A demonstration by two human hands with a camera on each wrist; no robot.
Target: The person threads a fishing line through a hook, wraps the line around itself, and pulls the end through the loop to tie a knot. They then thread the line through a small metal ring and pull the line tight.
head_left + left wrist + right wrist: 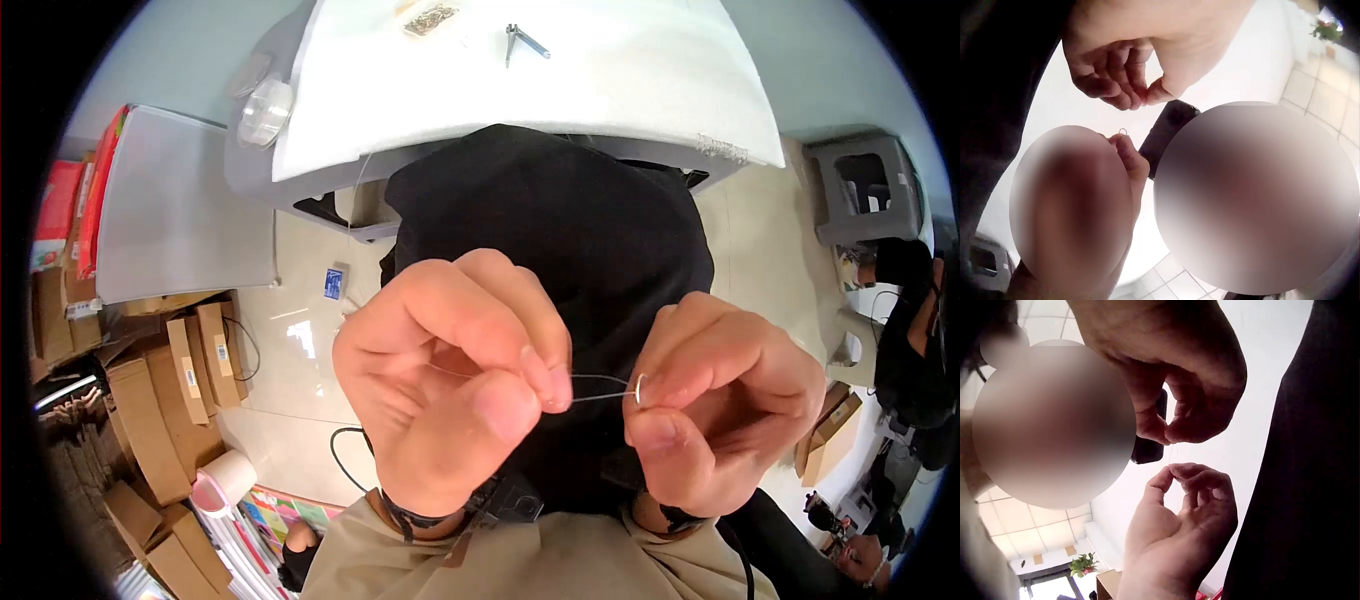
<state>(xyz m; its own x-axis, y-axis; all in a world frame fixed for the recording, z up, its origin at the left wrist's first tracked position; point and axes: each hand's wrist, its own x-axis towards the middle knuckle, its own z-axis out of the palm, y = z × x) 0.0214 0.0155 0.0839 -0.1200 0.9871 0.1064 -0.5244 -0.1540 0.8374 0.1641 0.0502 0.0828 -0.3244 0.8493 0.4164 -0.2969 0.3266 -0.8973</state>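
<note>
My left hand (pixel 455 375) pinches a thin clear line (pixel 598 398) between thumb and forefinger. Two strands of it run across the short gap to a small silvery metal ring (pixel 639 389). Thumb and forefinger of my right hand (pixel 725 400) pinch this curved piece, covering part of it. In the left wrist view the ring (pixel 1122 131) stands out as a small loop above the right fingertips, while my left hand (pixel 1129 62) is higher in the picture. The right wrist view has the fingertips of both hands facing each other closely.
Ahead, a white-covered table (pixel 640 80) bears a nail clipper (pixel 525 42) and a small box of golden metal pieces (pixel 430 20). A clear round container (pixel 266 112) sits at its left. Black cloth (pixel 550 220) covers the lap. Cardboard boxes (pixel 150 430) stand left; a grey stool (pixel 868 190) stands right.
</note>
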